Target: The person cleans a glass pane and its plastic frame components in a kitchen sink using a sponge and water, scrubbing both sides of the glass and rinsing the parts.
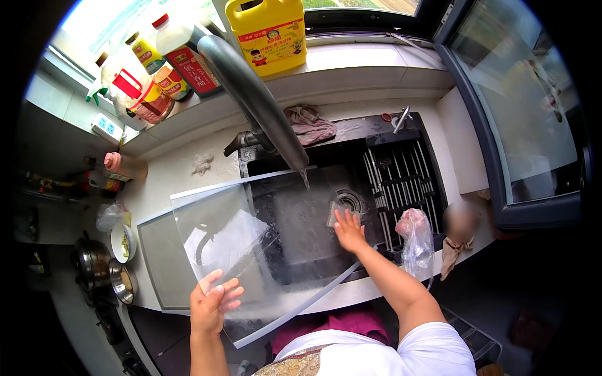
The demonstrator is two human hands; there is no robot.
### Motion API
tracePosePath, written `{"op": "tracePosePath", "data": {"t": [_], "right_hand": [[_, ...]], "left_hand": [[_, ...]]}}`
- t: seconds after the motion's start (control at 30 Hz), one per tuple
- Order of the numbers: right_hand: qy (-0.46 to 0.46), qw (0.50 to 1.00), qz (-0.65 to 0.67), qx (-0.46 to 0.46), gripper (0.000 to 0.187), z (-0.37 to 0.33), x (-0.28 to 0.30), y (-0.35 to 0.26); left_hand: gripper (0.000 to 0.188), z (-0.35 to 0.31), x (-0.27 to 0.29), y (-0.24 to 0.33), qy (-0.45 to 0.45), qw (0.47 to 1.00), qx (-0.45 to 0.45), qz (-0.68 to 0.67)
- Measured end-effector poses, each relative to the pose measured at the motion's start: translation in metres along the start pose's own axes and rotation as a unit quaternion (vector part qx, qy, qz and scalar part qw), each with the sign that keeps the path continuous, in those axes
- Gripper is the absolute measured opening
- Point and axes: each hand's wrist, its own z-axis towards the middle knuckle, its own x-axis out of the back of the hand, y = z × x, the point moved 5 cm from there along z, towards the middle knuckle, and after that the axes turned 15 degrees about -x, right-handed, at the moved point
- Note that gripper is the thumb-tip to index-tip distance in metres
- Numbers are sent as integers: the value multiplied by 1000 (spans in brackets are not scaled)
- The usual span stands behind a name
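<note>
A large clear panel (213,219) with pale strips along two edges lies tilted across the black sink (276,266), its near left corner reaching over the counter. My left hand (214,301) grips the panel at its left edge, thumb and fingers on the pane. My right hand (350,232) presses a small greyish cloth (332,215) to the pane, fingers stretched over it. The cloth's exact kind is hard to make out. Water runs from the dark faucet (263,106) onto the wet panel. Through it a round drain strainer (350,199) shows in the sink.
A second framed panel (153,250) lies flat on the counter at left. A drying rack (401,169) spans the sink's right side, near a plastic bag (416,244). Bottles and a yellow jug (269,37) line the sill. The window sash (501,125) stands swung inward at right.
</note>
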Motion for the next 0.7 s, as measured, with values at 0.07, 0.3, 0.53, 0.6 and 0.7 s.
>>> {"op": "tracePosePath", "data": {"t": [0.07, 0.3, 0.53, 0.6, 0.7], "right_hand": [[-3, 995, -18, 103, 51, -57, -15, -27], [-29, 982, -36, 185, 52, -124, -11, -36], [-33, 997, -41, 51, 55, -73, -13, -2], [-28, 972, -52, 227, 54, -143, -13, -46], [-50, 951, -33, 304, 53, -161, -9, -61]], "left_hand": [[42, -2, -1, -1, 10, 1000, 0, 5], [43, -2, 2, 0, 9, 1000, -4, 10], [43, -1, -1, 0, -1, 1000, -10, 8], [44, 0, -1, -1, -3, 1000, -10, 8], [44, -1, 1, -2, 0, 1000, -10, 10]]}}
